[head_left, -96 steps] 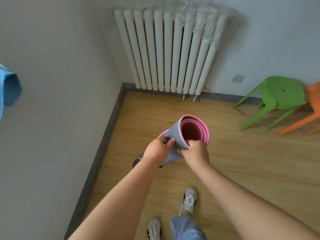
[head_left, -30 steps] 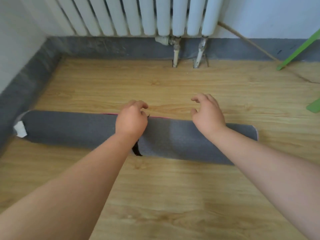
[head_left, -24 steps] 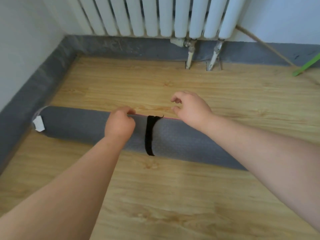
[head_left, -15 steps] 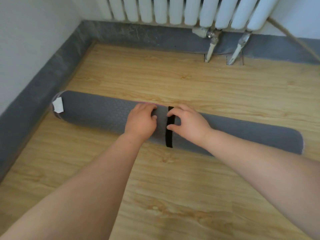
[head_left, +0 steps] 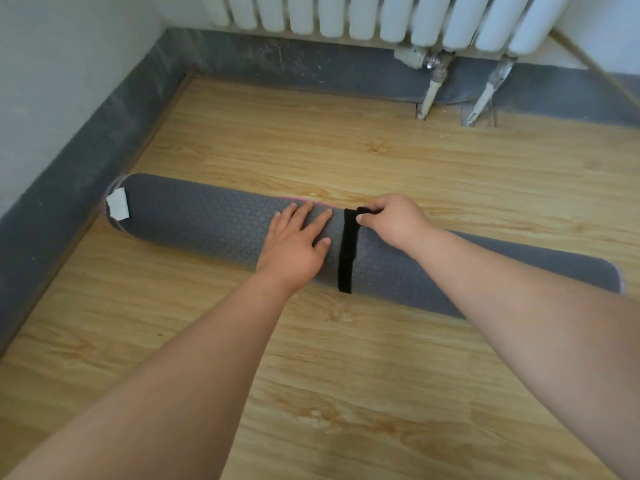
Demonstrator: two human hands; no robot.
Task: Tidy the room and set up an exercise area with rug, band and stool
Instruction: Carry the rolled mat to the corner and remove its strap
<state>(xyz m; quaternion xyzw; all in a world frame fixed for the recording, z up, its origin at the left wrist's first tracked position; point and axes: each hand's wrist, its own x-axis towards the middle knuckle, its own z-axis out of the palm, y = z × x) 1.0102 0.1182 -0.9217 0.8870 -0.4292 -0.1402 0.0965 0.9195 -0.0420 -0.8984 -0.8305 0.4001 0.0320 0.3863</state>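
- The fingers [head_left: 299,216] of the left hand [head_left: 292,245] are lying straight and slightly spread, pressing flat on top of the rolled rug [head_left: 194,220], just left of the black strap [head_left: 347,251].
- The fingers [head_left: 369,219] of the right hand [head_left: 398,223] are curling inward, with thumb and forefinger pinching the upper end of the black strap at the crest of the roll.
- The rolled rug is lying on the wooden floor [head_left: 346,150]. Its long axis is running left to right and slanting, with the left end sitting farther from the camera than the right end.
- The left end is pointing toward the grey skirting [head_left: 86,143] of the left wall [head_left: 52,64] and sitting just beside it; whether they are touching cannot be told. A white label [head_left: 117,204] is showing on this end.
- The black strap is wrapping around the roll near mid-length, crosswise to the long axis.
- A thin pink edge [head_left: 301,199] is showing along the far side of the roll, by the left fingertips.
- The right forearm is crossing over the right portion of the roll and hiding part of it.
- A white radiator [head_left: 346,15] is hanging on the far wall, with two pipes [head_left: 433,91] running down to the floor.
- Floor planks are showing between the roll and the far skirting, and on the near side beneath both forearms; the left wall is bounding the area on that side.
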